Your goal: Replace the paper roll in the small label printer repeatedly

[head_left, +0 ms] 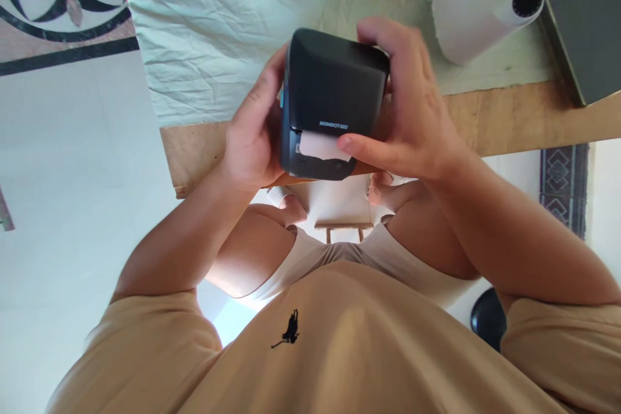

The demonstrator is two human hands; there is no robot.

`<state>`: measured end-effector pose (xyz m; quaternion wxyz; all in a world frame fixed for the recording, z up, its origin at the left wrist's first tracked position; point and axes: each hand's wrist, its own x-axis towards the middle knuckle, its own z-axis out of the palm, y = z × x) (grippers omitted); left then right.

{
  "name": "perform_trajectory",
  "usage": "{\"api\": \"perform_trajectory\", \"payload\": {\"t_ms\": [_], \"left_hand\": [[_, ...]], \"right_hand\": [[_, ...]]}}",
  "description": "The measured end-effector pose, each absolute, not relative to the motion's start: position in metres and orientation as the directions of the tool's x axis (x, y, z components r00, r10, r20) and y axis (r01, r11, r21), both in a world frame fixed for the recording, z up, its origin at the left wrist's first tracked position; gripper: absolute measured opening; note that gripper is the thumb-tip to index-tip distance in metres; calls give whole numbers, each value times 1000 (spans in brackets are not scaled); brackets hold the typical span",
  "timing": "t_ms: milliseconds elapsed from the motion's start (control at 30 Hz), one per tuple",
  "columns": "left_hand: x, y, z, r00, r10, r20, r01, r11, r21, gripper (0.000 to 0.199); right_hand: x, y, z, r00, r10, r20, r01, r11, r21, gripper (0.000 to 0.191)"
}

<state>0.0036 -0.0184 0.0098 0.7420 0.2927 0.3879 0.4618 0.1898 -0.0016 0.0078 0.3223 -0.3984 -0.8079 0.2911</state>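
Note:
A black label printer (337, 81) is held up above the table's front edge, between both hands. White paper (320, 145) sticks out of its front slot, below the lettering. My left hand (255, 126) is wrapped round the printer's left side, its fingertips hidden behind the casing. On the right side, my right hand (410, 100) grips the printer, with the thumb at the right end of the paper and a curled finger by the upper right corner.
A pale green cloth (194, 39) covers the table, leaving its wooden edge (509, 107) bare. At the right lie a white roll (466, 19) and a dark flat box or device (587, 26). A black round object (488, 320) is low at the right.

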Motion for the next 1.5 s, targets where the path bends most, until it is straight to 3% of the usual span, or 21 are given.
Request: {"api": "perform_trajectory", "payload": {"t_ms": [100, 233, 367, 533, 667, 767, 900, 1033, 1167, 1367, 1433, 1500], "left_hand": [[4, -22, 10, 249, 939, -236, -416, 324, 850, 48], [1, -21, 6, 227, 963, -147, -386, 227, 894, 40], [1, -20, 7, 257, 954, -156, -365, 245, 898, 42], [4, -24, 10, 247, 962, -112, -351, 196, 916, 36], [4, -24, 7, 269, 961, -72, -365, 171, 915, 35], [3, -24, 5, 274, 958, -83, -337, 177, 925, 37], [1, -24, 3, 263, 957, -125, -300, 204, 932, 44], [-2, -25, 1, 293, 948, -122, -292, 211, 933, 44], [-5, -25, -3, 313, 940, -136, -234, 215, 948, 44], [-5, -23, 0, 286, 946, -154, -222, 222, 950, 46], [-3, -23, 3, 261, 950, -174, -250, 241, 938, 44], [-1, -23, 5, 222, 962, -161, -308, 226, 924, 38]], "right_hand": [[190, -7, 14, -334, 850, 408, 535, 527, -660, 72], [188, -15, 17, -159, 875, 458, 510, 470, -721, 49], [186, -17, 14, -127, 838, 531, 388, 535, -751, 31], [183, -13, 12, -52, 811, 582, 296, 569, -767, 25], [183, -13, 13, -107, 746, 657, 467, 621, -629, 4], [181, -20, 19, -214, 783, 584, 638, 565, -523, 10], [178, -29, 30, -215, 909, 357, 857, 351, -378, 20], [179, -29, 35, -278, 933, 230, 886, 341, -314, 23], [181, -25, 37, -369, 911, 183, 825, 412, -387, 33], [183, -28, 38, -363, 871, 330, 751, 483, -451, 30], [187, -30, 42, -378, 852, 363, 657, 523, -543, 29], [191, -31, 44, -375, 867, 330, 498, 488, -717, 31]]}}
